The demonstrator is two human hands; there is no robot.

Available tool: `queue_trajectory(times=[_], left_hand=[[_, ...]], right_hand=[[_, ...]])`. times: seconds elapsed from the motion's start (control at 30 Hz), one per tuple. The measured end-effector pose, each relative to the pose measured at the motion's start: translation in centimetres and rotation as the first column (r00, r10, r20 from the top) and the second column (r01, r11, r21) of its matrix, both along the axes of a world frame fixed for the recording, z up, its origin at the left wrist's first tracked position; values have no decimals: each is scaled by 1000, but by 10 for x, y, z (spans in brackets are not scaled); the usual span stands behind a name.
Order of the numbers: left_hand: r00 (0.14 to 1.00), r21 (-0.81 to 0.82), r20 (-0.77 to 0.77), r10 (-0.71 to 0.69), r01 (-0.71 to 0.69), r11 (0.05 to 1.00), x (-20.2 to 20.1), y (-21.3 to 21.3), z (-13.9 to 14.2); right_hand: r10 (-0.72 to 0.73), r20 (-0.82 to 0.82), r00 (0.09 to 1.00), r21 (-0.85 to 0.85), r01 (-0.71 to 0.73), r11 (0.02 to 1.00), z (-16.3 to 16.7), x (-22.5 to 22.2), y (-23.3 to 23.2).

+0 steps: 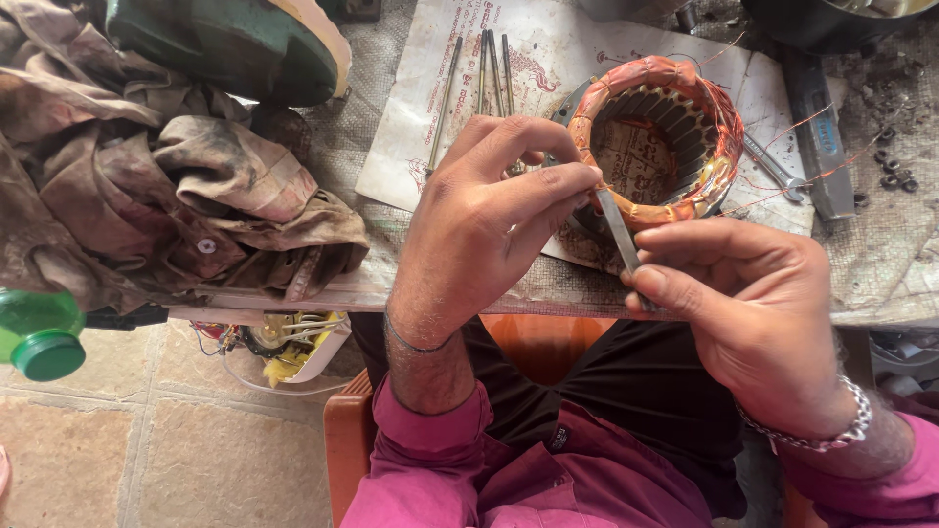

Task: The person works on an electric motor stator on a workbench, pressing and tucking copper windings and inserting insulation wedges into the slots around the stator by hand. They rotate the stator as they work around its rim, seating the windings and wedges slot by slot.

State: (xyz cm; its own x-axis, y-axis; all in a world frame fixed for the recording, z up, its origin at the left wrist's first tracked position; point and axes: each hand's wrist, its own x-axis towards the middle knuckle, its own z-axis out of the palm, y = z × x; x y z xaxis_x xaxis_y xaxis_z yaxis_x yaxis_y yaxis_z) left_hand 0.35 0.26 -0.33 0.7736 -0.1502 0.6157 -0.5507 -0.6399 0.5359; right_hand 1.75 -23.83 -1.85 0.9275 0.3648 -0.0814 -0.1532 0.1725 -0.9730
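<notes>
Workshop tabletop (880, 264) covered in grey woven cloth, grimy, with a tiled floor below on the near left. Viewed from above, the person seated close to the near edge.

Right hand (758, 318): grip closed around the lower end of a thin flat metal strip (616, 230), thumb on top and fingers wrapped beneath. The strip slants up and left, its far end reaching the near rim of the motor winding ring (657, 142), apparently so the tip can work at the coils.

Left hand (484, 220): fingertips pinched narrow at the ring's near-left rim, just beside the strip's tip; whether they hold a wire or only steady the strip, cannot tell.

The ring lies flat on a printed paper sheet (558, 59), which seems to keep it off the dirty cloth. Loose copper wire (817, 176) trails right. Long thin rods (484, 68) lie parallel at far centre, a spanner (778, 171) right of the ring. Crumpled rags (147, 186) heaped left; green bottle (39, 337) at near left.
</notes>
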Motion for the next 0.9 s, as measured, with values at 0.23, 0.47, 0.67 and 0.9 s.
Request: queue_trajectory(times=[0.23, 0.47, 0.67, 0.9], left_hand=[[1000, 3, 11, 24, -24, 1000, 0, -7, -1], [1000, 16, 0, 22, -22, 1000, 0, -13, 1], [999, 44, -47, -20, 22, 999, -4, -4, 5], [1000, 81, -6, 23, -23, 996, -2, -6, 2]], right_hand=[[124, 530, 839, -368, 96, 925, -4, -4, -6], [26, 836, 548, -260, 354, 899, -17, 4, -8], [-31, 734, 678, -238, 300, 924, -25, 0, -7], [-8, 734, 679, -290, 325, 900, -25, 2, -7]])
